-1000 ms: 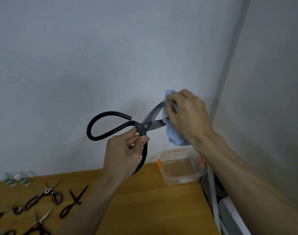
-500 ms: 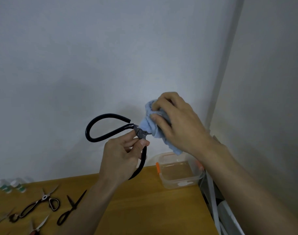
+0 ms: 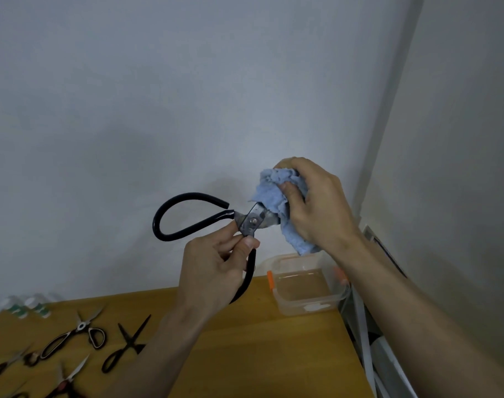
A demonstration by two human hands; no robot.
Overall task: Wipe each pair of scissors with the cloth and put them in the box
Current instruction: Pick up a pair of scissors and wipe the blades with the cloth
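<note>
Cloth (image 3: pixel 276 193) slid back out along blades, pivot exposed again; right hand (image 3: pixel 316 205) clutches it, left hand (image 3: pixel 213 265) pinches big scissors (image 3: pixel 252 221). Wiping ongoing; box (image 3: pixel 302 285) empty.

box (image 3: pixel 303 285) on table (image 3: pixel 245 354) back right | loose scissors (image 3: pixel 78 337) far left (bottles (image 3: pixel 26 307) behind them)

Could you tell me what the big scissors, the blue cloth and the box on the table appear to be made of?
The big scissors: dull grey metal around the pivot with worn patches, probably steel; the looped handles look glossy black, perhaps painted or rubber-coated. The blue cloth: soft, fuzzy, crumpled fabric, likely terry or microfibre. The box: clear plastic, since the wooden table shows through it, with orange clips.
</note>
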